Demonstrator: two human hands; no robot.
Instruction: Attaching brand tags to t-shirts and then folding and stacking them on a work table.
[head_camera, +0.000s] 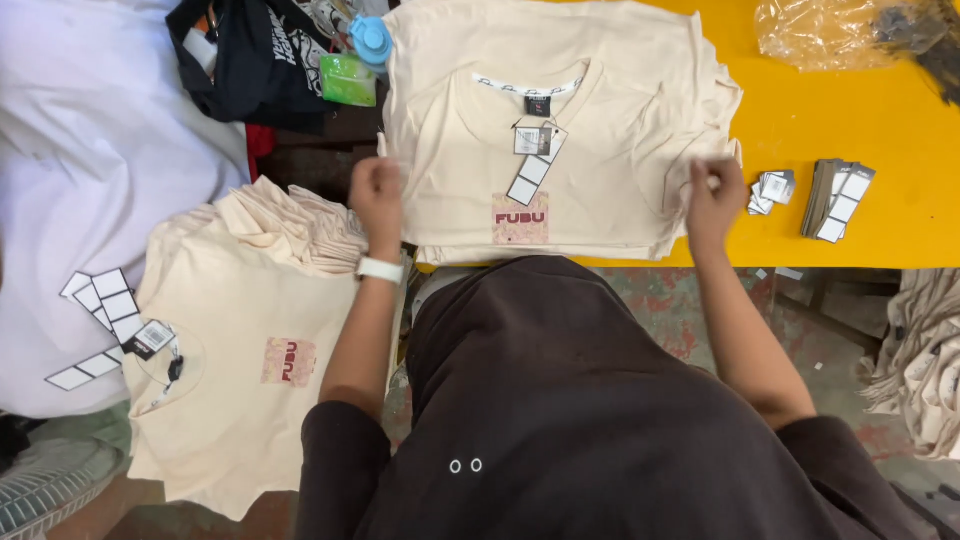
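Observation:
A cream T-shirt (590, 120) with a small pink chest patch and hanging paper tags (535, 160) lies face up on top of a stack of folded cream shirts on the yellow table (850, 120). My left hand (376, 200) grips the shirt's left edge, and a white band sits on that wrist. My right hand (714, 195) pinches the shirt's right edge near the sleeve. Both hands are closed on the fabric at the stack's near corners.
A second pile of cream shirts (230, 380) with tags lies at lower left. Loose tag stacks (835, 195) sit on the table's right. A clear plastic bag (840, 30) is at the far right; black cloth (255, 60) and pale fabric (90, 150) lie far left.

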